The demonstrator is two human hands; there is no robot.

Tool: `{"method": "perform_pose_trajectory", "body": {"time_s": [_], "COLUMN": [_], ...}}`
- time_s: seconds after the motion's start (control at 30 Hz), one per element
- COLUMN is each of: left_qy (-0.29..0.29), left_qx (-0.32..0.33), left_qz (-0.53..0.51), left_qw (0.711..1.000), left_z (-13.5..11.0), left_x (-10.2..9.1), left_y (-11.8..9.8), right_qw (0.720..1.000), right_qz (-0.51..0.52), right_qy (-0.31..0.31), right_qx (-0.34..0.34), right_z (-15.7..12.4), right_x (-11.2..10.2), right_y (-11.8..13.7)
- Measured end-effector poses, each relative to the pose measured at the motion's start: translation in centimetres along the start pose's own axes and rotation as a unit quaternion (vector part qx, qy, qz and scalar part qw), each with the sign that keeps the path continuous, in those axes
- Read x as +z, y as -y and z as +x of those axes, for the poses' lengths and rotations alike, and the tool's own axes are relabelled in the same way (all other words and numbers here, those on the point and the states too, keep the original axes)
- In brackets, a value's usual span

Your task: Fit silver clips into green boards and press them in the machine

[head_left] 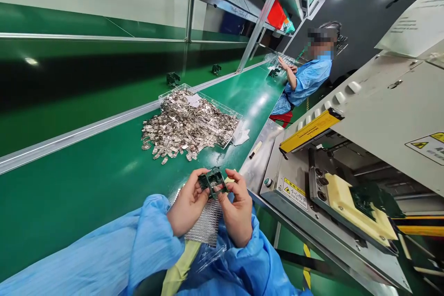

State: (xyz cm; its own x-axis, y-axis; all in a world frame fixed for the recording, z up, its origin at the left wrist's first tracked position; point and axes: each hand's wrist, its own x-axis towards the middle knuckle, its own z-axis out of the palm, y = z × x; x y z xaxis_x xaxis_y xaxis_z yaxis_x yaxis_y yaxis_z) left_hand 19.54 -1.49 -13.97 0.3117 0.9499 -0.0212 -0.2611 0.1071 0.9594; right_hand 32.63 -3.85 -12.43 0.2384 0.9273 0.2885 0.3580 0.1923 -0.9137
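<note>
Right up close, my left hand [187, 208] and right hand [237, 208] are both closed on a small green component [212, 181], fingertips gripping its edges, just above a silver mesh sheet [204, 224]. Now at 12 o'clock, a clear plastic tray [222, 113] overflows with metal parts [189, 125] onto the green conveyor belt [86, 208]. Over at 3 o'clock, a cream machine [378, 111]; further off at 1 o'clock, a co-worker [308, 78] in blue works at the belt.

The left hand [188, 204] and right hand [236, 208] hold a green circuit board [212, 181] above a green conveyor belt [86, 203], with metal parts [189, 125] heaped beyond.
</note>
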Motion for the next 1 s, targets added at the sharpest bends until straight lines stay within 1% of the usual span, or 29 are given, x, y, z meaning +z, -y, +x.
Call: {"method": "perform_pose_trajectory", "body": {"time_s": [0.07,0.2,0.33,0.43,0.53,0.6,0.67,0.77,0.87,0.93,1.0], "left_qy": [0.005,0.019,0.03,0.03,0.038,0.053,0.067,0.062,0.056,0.075,0.101], "left_qx": [0.001,0.004,0.006,0.017,0.021,0.018,0.013,-0.002,-0.015,-0.021,-0.035], "left_qz": [0.004,0.01,0.029,0.034,0.03,0.024,0.014,0.013,0.026,0.044,0.088], "left_qw": [1.0,1.0,0.999,0.999,0.999,0.998,0.998,0.998,0.998,0.996,0.99], "left_z": [-0.1,-0.3,-0.3,-0.3,-0.4,-0.4,-0.4,0.0,0.3,0.0,-0.9], "left_x": [0.0,0.0,-0.1,-0.3,-0.5,-0.5,-0.5,-0.7,-0.8,-0.9,-0.9], "left_y": [-0.1,-0.2,0.0,0.3,0.4,0.3,0.3,0.5,0.3,-0.1,-0.7], "right_qw": [1.0,0.998,0.999,0.999,0.984,0.97,0.964,0.97,0.98,0.983,0.982], "right_qz": [-0.022,-0.061,-0.043,0.021,0.141,0.209,0.233,0.208,0.151,0.108,0.08], "right_qy": [0.003,-0.013,-0.015,-0.016,-0.017,-0.008,0.012,0.067,0.123,0.147,0.162], "right_qx": [-0.013,-0.023,-0.002,0.045,0.107,0.127,0.131,0.106,0.031,-0.015,-0.05], "right_z": [0.1,0.1,0.1,0.2,0.3,0.3,0.2,0.0,-0.3,-0.5,-0.8], "right_x": [0.4,0.8,1.0,1.2,1.3,1.1,0.4,-1.2,-2.8,-3.5,-4.0], "right_y": [0.0,-0.1,0.0,0.1,0.0,-0.1,-0.1,-0.2,-0.3,-0.1,0.4]}}
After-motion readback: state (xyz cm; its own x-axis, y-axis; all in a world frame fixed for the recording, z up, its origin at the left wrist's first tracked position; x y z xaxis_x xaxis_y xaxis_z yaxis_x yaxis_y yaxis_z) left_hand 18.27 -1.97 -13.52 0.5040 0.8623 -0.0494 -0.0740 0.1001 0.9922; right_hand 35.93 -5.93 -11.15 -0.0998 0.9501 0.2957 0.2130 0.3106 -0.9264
